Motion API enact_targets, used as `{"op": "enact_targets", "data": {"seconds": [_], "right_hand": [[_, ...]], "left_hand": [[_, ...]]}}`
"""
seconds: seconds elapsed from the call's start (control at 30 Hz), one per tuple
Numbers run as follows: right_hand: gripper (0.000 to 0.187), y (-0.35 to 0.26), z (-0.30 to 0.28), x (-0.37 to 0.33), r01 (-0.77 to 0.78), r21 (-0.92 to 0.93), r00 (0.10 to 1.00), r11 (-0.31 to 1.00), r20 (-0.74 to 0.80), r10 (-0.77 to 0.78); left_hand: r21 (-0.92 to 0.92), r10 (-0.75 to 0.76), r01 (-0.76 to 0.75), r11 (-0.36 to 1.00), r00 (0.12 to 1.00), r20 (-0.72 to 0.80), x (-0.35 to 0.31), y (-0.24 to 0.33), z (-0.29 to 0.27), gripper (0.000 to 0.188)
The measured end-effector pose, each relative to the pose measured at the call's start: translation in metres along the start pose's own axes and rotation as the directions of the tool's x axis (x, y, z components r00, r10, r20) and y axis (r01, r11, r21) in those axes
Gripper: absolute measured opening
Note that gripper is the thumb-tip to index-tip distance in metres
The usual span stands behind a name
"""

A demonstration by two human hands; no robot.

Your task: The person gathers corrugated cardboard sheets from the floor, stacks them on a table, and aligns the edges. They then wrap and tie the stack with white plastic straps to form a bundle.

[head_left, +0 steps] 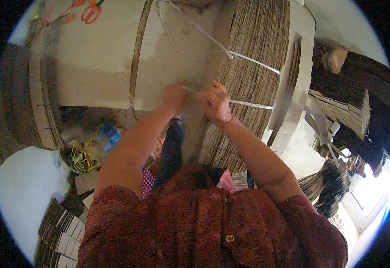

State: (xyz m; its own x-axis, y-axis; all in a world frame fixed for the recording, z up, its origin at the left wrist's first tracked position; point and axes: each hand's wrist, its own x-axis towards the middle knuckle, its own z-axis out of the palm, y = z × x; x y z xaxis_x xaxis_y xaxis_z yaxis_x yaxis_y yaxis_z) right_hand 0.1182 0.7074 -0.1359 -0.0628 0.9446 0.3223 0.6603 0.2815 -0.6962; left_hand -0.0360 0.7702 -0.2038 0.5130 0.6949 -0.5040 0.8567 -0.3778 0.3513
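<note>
A tall bundle of flat cardboard sheets (259, 40), their edges facing up, stands before me, slightly right of centre. Two white straps cross it; the nearer strap (251, 105) runs to my right hand (215, 102), which is closed on it against the bundle's left side. My left hand (175, 96) is a blurred fist just to the left. A short, smeared length of the strap stretches between the two hands. Farther off, a loose white strap (195, 26) loops over the board surface and joins the farther band.
A pale board surface (97, 58) lies to the left, with red-handled scissors (91, 13) at its far edge. Yellow string (88, 154) lies in a tangle below it. More cardboard stacks (14, 98) stand at far left, and others (342, 107) at right.
</note>
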Motion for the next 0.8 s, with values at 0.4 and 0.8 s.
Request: {"op": "enact_targets", "data": {"seconds": [0.4, 0.8], "right_hand": [[0.010, -0.007, 0.010, 0.002, -0.094, -0.096, 0.989, 0.991, -0.121, 0.082], [0.010, -0.101, -0.088, -0.008, -0.414, 0.027, 0.889, 0.910, -0.204, 0.411]], "left_hand": [[-0.735, -0.010, -0.268, 0.624, 0.937, -0.350, 0.024, 0.000, 0.088, 0.010], [-0.678, -0.208, -0.105, 0.728, 0.908, -0.364, -0.012, 0.060, 0.049, 0.017]]}}
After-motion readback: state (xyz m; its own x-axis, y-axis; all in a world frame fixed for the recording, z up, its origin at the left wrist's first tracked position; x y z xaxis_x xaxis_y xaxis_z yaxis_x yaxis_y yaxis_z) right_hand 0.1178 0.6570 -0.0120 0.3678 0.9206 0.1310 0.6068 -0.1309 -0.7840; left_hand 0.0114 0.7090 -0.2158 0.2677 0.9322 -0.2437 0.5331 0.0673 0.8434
